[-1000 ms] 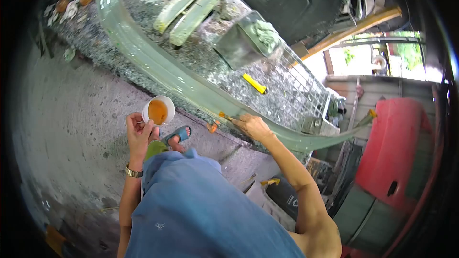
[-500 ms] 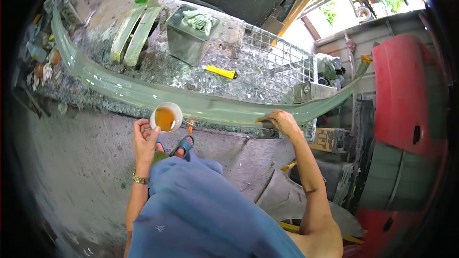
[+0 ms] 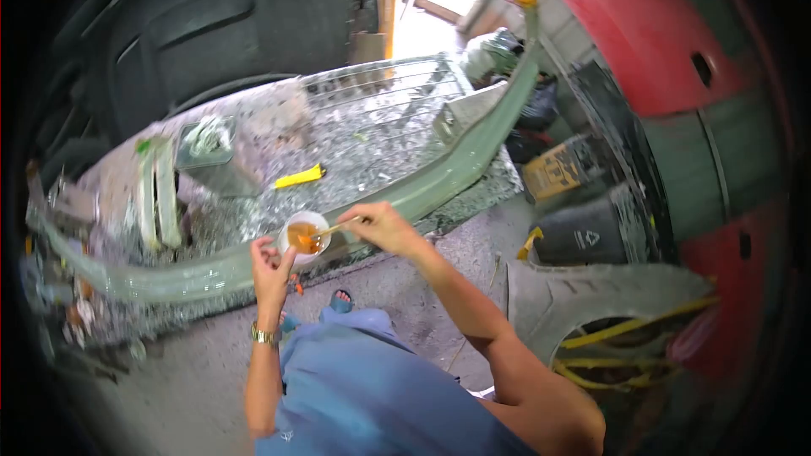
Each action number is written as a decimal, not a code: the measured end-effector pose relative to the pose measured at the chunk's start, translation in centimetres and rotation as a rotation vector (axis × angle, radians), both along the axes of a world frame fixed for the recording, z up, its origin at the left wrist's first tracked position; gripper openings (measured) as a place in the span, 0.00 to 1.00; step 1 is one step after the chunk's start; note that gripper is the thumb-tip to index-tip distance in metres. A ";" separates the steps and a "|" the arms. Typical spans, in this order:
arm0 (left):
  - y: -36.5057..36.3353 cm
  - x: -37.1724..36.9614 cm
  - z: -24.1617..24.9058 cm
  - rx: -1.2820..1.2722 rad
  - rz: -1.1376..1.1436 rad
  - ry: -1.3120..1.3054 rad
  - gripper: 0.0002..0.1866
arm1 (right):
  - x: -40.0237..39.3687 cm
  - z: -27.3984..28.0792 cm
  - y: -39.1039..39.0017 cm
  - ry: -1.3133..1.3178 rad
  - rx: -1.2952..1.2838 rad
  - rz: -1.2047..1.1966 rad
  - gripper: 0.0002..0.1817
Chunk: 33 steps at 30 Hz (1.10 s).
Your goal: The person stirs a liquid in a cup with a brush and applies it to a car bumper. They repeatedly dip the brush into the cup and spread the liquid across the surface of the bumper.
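Observation:
A white cup (image 3: 293, 241) with amber liquid is held by its side in my left hand (image 3: 270, 270), which wears a gold watch at the wrist. Pinched in my right hand (image 3: 380, 228) is a thin brush or stick (image 3: 338, 226), its lower end dipping into the cup. Both hands are over the near edge of a long curved, glossy grey-green panel (image 3: 422, 188), which lies along the speckled bench (image 3: 346, 148).
On the bench are a yellow cutter (image 3: 300, 176), a grey tin with a cloth (image 3: 221, 171), two narrow green-grey strips (image 3: 157, 203) and a metal box (image 3: 473, 110). Right of it stand a cardboard box (image 3: 553, 172), a grey fender (image 3: 549, 300) and a red door (image 3: 642, 42).
My right hand has left the panel and moved to the cup, with the brush or stick now in the liquid. The view has turned and shifted.

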<state>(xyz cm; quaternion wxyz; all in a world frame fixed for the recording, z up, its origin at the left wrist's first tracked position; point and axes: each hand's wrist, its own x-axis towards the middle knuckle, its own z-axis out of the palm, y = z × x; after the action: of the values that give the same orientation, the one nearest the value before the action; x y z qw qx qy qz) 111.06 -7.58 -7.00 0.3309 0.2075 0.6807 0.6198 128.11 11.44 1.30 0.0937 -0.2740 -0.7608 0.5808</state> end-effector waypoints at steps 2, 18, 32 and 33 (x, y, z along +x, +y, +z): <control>0.6 0.0 0.5 0.005 0.010 -0.011 0.27 | 1.2 -1.4 0.1 0.020 0.007 -0.085 0.09; -7.7 -5.7 -1.2 -0.007 0.110 -0.113 0.20 | 15.7 -6.7 9.8 -0.162 0.699 -1.142 0.13; -10.1 -5.8 0.0 -0.077 0.192 -0.196 0.18 | 9.5 -13.2 6.1 -0.414 0.686 -0.902 0.13; -10.2 -5.7 0.0 -0.079 0.183 -0.197 0.18 | 8.8 -13.4 5.0 -0.365 0.633 -0.917 0.13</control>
<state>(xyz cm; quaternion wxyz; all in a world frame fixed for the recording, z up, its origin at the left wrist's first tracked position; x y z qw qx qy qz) 105.38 -17.75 -7.02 0.3461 0.0692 0.6849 0.6374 136.91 16.47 -12.08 0.2801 -0.6296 -0.7048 0.1686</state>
